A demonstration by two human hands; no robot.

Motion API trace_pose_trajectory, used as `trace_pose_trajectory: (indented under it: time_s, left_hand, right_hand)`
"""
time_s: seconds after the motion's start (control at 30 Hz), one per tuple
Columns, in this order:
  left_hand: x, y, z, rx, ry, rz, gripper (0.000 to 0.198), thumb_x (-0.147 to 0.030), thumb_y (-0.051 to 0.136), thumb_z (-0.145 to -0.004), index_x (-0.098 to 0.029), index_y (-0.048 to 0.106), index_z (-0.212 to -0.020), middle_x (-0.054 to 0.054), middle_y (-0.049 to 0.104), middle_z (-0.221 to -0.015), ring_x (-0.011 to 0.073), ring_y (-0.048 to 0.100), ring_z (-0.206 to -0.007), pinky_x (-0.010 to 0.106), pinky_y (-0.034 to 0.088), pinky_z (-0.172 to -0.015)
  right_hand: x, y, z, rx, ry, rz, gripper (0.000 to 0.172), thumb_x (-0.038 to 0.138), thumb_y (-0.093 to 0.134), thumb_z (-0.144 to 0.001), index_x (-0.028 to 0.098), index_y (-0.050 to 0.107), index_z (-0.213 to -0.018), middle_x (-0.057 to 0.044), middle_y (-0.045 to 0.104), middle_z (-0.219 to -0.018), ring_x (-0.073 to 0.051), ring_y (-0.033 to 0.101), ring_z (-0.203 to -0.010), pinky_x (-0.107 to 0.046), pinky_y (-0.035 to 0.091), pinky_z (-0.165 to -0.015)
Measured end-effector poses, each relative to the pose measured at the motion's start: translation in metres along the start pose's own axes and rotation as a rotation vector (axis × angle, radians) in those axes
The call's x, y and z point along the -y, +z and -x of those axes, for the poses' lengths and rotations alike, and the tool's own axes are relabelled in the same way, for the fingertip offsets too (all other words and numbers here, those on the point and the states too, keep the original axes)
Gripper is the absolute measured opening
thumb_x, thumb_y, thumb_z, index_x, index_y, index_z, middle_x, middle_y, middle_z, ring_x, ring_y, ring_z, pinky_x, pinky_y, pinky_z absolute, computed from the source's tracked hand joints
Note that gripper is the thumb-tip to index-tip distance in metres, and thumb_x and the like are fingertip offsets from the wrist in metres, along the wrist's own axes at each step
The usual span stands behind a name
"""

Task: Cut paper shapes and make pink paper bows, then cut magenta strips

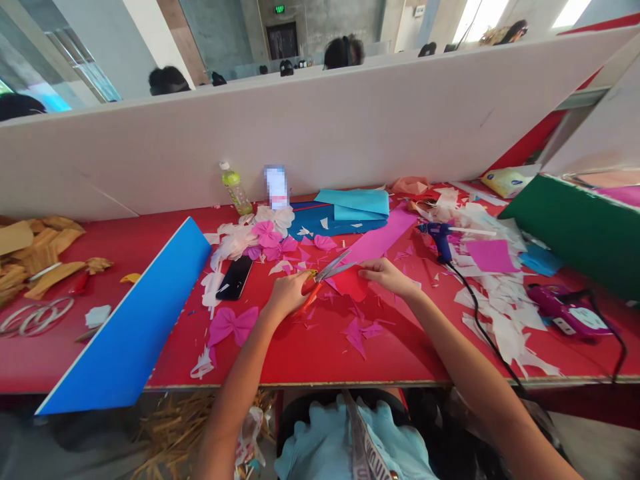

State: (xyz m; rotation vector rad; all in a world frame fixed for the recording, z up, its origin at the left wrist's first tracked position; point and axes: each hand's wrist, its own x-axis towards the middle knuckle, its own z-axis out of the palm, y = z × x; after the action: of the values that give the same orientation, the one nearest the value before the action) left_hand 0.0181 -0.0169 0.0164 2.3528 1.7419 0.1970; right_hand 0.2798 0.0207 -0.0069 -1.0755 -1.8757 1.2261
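Note:
My left hand point(291, 295) is closed round the orange handles of a pair of scissors point(330, 268), whose blades stand apart and point right. My right hand point(384, 275) is pinched just beyond the blade tips, on what looks like a piece of red paper point(353, 285) that blends with the red table. Pink paper scraps point(356, 333) lie below and around the hands. A pink paper bow shape point(233, 325) rests left of my left hand. Behind the scissors stretches a long pink sheet point(383, 233).
A black phone point(235, 277), pink paper flowers point(267, 233) and a bottle point(235, 189) stand or lie left. Blue sheets point(355, 203) are at the back. On the right are a glue gun point(439, 240) with its cord, white scraps point(505, 313) and a purple device point(567, 311). A blue board point(140, 327) flanks the left.

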Motion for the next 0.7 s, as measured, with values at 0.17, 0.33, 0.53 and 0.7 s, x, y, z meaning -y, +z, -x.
trace_pose_trajectory:
  time_s: [0.17,0.33,0.53,0.7]
  left_hand:
    - [0.0002,-0.0009,-0.0001,0.001,0.005,-0.016,0.048,-0.036,0.056,-0.077,-0.027,0.052,-0.125,0.003,0.064,-0.116,0.0224,0.06,-0.103,0.029,0.045,-0.083]
    - [-0.001,-0.0032,0.0011,0.017,0.002,-0.011,0.046,-0.036,0.056,-0.076,-0.027,0.055,-0.122,0.003,0.066,-0.111,0.0231,0.06,-0.102,0.028,0.045,-0.081]
    - [-0.0002,-0.0046,0.0021,0.024,0.014,0.001,0.042,-0.036,0.056,-0.076,-0.027,0.058,-0.117,0.003,0.067,-0.109,0.0239,0.061,-0.101,0.028,0.044,-0.079]
    - [0.0003,-0.005,0.0023,0.028,0.016,-0.007,0.04,-0.037,0.055,-0.077,-0.027,0.06,-0.115,0.003,0.068,-0.107,0.0234,0.061,-0.099,0.028,0.043,-0.078]
  right_hand:
    - [0.0005,0.0001,-0.0007,-0.005,-0.008,0.018,0.031,0.044,0.052,-0.075,0.015,0.057,-0.065,0.002,0.049,-0.061,-0.01,0.04,-0.057,-0.025,0.034,-0.055]
    - [0.0008,-0.0002,-0.0006,-0.012,-0.008,0.041,0.03,0.043,0.051,-0.075,0.015,0.058,-0.066,0.001,0.048,-0.06,-0.011,0.04,-0.057,-0.025,0.034,-0.054]
    - [-0.0027,-0.001,-0.0007,-0.017,-0.022,0.069,0.028,0.04,0.05,-0.077,0.015,0.06,-0.069,0.002,0.048,-0.06,-0.011,0.039,-0.056,-0.025,0.034,-0.053]
    - [-0.0052,-0.002,-0.0015,-0.031,-0.023,0.093,0.027,0.039,0.05,-0.077,0.015,0.061,-0.071,0.002,0.047,-0.06,-0.01,0.037,-0.056,-0.025,0.033,-0.053]
